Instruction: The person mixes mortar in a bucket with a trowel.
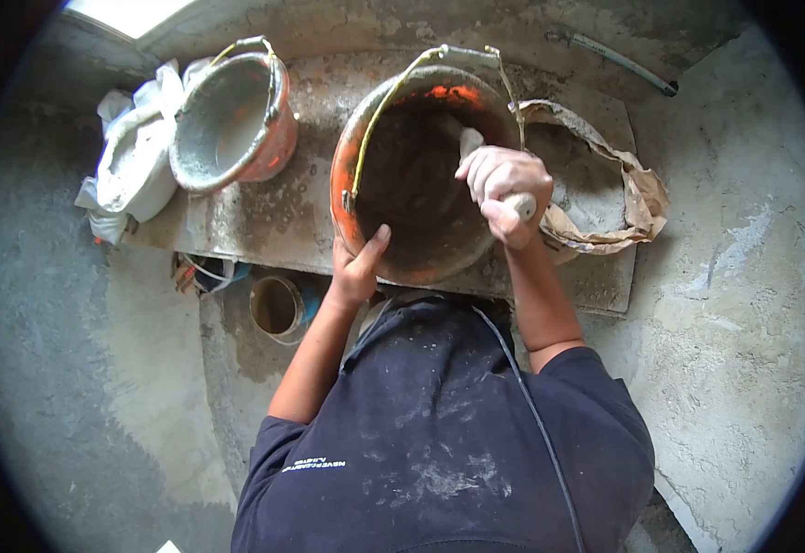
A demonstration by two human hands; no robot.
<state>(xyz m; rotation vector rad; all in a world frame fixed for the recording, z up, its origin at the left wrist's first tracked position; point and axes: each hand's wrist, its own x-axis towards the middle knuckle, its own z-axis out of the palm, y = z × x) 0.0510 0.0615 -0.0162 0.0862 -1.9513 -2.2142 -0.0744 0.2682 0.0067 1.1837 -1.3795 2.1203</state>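
Note:
A large orange bucket (343,158), crusted with grey mortar, stands in front of me, tilted toward me, its wire handle raised. My left hand (359,267) grips its near left rim, the thumb over the edge and the fingers outside. My right hand (506,189), dusted pale, is closed around the handle of a trowel (520,205) above the bucket's right side. The tool's far end reaches into the bucket, where its blade is hard to make out. Dark, damp-looking mix (409,170) lies in the shadowed inside.
Left of the bucket are a smaller orange bucket (278,152) and a white sack (130,170) of pale powder. At right, an opened paper bag (647,198) holds grey powder. A pipe (610,55) lies behind. Below the board (227,217) stands a small pail (275,306).

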